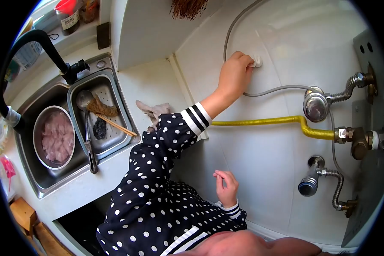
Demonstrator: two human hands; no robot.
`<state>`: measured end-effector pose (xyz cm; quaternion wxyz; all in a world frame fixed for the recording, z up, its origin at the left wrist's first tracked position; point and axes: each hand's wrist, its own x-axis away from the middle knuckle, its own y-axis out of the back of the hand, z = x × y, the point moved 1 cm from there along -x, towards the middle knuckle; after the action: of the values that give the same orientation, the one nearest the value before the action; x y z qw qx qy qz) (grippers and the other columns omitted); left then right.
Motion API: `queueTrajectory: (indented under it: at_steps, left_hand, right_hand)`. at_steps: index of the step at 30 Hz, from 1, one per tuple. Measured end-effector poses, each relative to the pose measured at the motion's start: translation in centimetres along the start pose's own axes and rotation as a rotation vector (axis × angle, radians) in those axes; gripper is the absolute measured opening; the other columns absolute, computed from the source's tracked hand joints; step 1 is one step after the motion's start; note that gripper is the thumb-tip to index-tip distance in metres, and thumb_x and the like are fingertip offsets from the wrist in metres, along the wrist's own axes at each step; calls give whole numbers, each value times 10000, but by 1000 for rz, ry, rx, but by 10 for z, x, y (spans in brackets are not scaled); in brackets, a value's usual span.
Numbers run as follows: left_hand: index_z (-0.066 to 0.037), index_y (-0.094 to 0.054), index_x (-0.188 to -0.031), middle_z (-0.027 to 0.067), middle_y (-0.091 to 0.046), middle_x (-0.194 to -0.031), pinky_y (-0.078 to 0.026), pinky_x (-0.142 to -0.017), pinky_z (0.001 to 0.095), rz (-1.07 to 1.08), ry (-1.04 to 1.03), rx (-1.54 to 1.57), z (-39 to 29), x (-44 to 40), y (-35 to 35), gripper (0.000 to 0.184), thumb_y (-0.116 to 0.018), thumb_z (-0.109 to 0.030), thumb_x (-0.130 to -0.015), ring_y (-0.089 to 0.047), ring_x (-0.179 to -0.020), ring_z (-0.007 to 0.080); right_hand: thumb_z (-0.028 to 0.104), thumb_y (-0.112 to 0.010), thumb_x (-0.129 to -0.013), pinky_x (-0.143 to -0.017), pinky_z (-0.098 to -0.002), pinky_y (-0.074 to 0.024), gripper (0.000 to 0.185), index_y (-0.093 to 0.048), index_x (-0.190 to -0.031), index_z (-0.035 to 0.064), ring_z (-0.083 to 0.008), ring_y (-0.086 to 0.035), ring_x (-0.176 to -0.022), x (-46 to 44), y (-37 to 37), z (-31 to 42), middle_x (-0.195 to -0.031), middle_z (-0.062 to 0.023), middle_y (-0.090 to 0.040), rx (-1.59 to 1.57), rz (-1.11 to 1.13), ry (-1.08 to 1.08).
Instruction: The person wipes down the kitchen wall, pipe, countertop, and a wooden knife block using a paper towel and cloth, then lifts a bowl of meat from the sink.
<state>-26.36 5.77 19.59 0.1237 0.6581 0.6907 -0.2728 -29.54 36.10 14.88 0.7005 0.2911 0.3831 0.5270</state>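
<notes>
My left hand (235, 73) reaches up to the white wall panel, its fingers pinched round a small white wad (256, 62) pressed against the surface. Folds show in the wad, but I cannot make out its material. A thin grey hose (274, 89) runs along the wall beside that wrist. Beneath the left forearm passes a yellow corrugated gas hose (260, 122). My right hand (228, 187) hovers in front of my body, fingers loosely bent, thumb apart, holding nothing. A crumpled greyish rag (153, 110) lies on the counter beside my left sleeve.
At left, a double sink (66, 96) has a black faucet (45, 40). One basin holds a bowl (72, 151) of pale pink meat in water; the other holds a ladle (88, 143), chopsticks (117, 125) and scrubbers. Metal pipes and valves (315, 106) project at right. A brush (188, 7) hangs above.
</notes>
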Motion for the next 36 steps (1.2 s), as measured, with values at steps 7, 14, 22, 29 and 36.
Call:
queueTrajectory:
  at_steps: [7, 14, 22, 29, 36]
  left_hand:
    - [-4, -657, -808, 154, -627, -808, -472, -648, 364, -203, -133, -54, 12, -58, -4, 127, -684, -66, -700, -603, -722, 311]
    - [-25, -677, -792, 147, -621, -767, -473, -657, 353, -231, -178, -71, -12, -112, -14, 99, -677, -57, -699, -598, -737, 310]
    - [-42, -687, -808, 138, -625, -772, -490, -676, 362, -232, -187, -107, 1, -107, -22, 127, -643, -27, -690, -605, -757, 309]
    - [-46, -679, -789, 115, -634, -841, -493, -678, 370, 14, -428, -21, -23, -47, -14, 81, -624, -70, -734, -605, -757, 308]
    - [-65, -664, -898, 85, -630, -897, -484, -669, 361, 27, -473, -25, -42, -83, -13, 171, -611, -40, -738, -603, -782, 291]
  right_hand:
    - [-62, -568, -794, -640, -300, -494, 152, -604, -921, 14, -230, -621, -710, -4, 4, 6, -796, -100, -639, 32, 10, 26]
    - [-71, -567, -781, -632, -301, -488, 167, -606, -919, 16, -228, -611, -689, -3, 10, 5, -786, -96, -633, 77, -25, 29]
    - [-68, -566, -782, -619, -304, -485, 162, -604, -916, 16, -232, -610, -692, -2, 14, 2, -780, -98, -627, 63, -49, 38]
    - [-68, -576, -772, -625, -307, -487, 181, -603, -930, 17, -241, -611, -695, -2, 13, -1, -782, -94, -629, 58, -18, 85]
    - [-64, -577, -772, -616, -305, -485, 180, -609, -924, 27, -240, -608, -683, -2, 19, 4, -782, -92, -630, 72, -27, 126]
